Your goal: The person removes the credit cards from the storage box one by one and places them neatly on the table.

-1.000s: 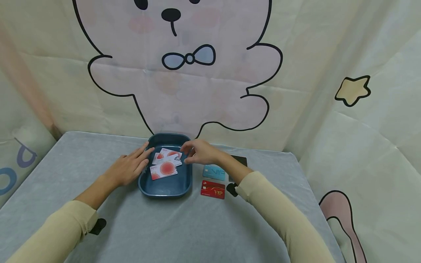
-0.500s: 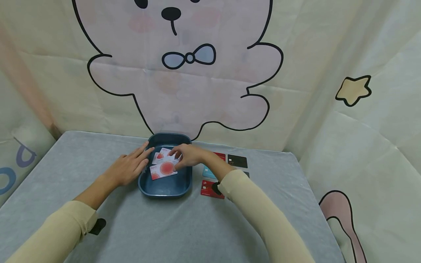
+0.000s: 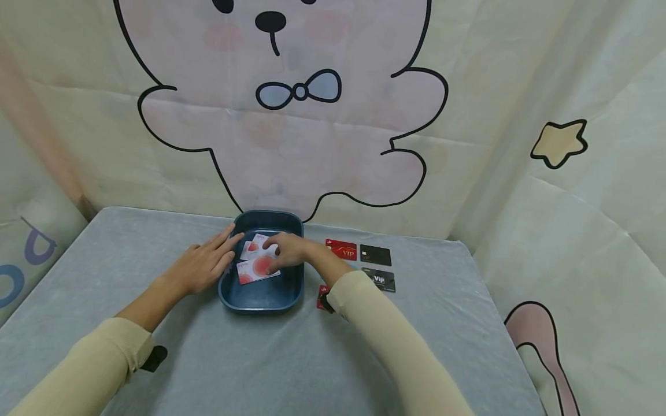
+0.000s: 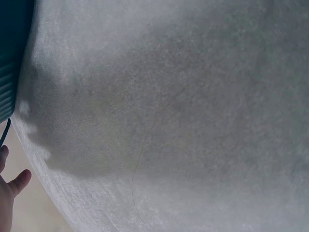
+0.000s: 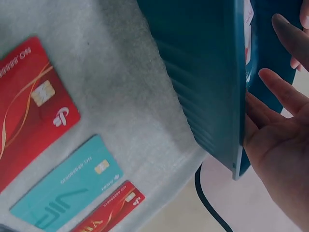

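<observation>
A dark blue rectangular tray (image 3: 260, 303) stands near the table's back edge. Inside lie several overlapping white cards; the nearest, a white card with a red circle (image 3: 255, 270), is partly covered by my right thumb. My right hand (image 3: 288, 249) reaches over the tray's right rim, its thumb and index finger parted above the cards. The right wrist view shows that hand (image 5: 285, 125) with loosely bent fingers inside the tray wall; no card shows between them. My left hand (image 3: 205, 266) rests on the tray's left rim with extended fingers. Only its edge (image 4: 7, 198) enters the left wrist view.
Right of the tray lie a red VIP card (image 3: 341, 249), a black card (image 3: 376, 255), a dark grey Vip card (image 3: 381, 279) and a second red card (image 3: 321, 296) mostly behind my sleeve. A turquoise card (image 5: 67, 186) appears in the right wrist view. A printed curtain (image 3: 333, 144) hangs behind.
My right hand has moved left from the tray's right rim to over the cards, uncovering the red and dark cards beyond. The left hand stays put.
</observation>
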{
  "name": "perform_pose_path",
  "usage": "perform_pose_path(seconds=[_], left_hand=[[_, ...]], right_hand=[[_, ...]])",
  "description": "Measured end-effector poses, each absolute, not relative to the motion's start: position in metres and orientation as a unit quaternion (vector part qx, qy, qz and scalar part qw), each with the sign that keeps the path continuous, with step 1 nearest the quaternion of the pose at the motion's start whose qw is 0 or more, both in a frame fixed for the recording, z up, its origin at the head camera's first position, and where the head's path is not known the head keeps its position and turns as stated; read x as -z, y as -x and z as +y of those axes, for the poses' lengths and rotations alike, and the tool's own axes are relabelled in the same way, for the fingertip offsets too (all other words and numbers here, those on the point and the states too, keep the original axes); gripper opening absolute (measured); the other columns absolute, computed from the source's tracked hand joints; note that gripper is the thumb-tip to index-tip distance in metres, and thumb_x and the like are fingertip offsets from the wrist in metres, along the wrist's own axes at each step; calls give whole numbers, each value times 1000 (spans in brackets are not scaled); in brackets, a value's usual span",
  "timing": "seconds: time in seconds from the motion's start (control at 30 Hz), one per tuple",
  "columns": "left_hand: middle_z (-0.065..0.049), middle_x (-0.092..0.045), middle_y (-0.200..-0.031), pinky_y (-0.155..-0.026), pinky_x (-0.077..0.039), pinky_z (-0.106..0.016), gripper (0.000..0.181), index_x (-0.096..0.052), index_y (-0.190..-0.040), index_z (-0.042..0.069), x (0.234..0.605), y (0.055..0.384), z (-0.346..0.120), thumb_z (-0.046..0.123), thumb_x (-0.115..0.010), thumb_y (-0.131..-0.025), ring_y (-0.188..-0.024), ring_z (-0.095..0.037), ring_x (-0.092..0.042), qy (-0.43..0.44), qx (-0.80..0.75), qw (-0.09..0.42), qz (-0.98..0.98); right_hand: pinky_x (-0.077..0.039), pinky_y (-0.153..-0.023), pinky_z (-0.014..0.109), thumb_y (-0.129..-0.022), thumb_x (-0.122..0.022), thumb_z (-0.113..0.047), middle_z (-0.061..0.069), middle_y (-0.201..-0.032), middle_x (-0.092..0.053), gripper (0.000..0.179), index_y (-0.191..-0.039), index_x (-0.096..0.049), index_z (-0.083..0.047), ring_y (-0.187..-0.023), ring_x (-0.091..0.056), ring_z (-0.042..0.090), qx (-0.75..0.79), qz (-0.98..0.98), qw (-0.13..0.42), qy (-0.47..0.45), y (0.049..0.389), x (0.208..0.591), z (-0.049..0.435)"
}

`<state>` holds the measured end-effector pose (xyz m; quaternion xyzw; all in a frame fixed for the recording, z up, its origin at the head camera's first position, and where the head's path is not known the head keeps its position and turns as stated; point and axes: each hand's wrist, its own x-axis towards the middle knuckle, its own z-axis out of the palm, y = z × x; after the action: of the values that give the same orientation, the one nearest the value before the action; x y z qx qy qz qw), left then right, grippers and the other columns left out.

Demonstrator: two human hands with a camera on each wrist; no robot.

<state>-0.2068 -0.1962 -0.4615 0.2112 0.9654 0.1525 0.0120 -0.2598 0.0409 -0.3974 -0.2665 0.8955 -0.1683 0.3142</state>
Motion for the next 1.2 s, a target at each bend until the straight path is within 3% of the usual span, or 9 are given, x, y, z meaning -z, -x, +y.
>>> perform_pose_path(seconds=[0.77, 1.2], left_hand=[[-16, -15, -165, -98, -37, -72, 54, -28, -158, 13, 463, 207, -198, 32, -33, -108, -143, -43, -33, -216, -147, 5, 965], [-15, -13, -165, -98, -37, -72, 53, -28, -158, 13, 463, 207, -198, 32, -32, -108, -144, -42, -31, -214, -153, 9, 965]], right_hand=[[-41, -109, 43, -90, -75, -31, 6, -152, -45, 65, -147, -47, -17, -130, -46, 22, 149, 905, 304, 257, 254, 409, 20], [-44, -105, 43, -90, -75, -27, 8, -148, -48, 63, -146, -48, -17, -120, -50, 22, 181, 904, 304, 242, 255, 409, 21]])
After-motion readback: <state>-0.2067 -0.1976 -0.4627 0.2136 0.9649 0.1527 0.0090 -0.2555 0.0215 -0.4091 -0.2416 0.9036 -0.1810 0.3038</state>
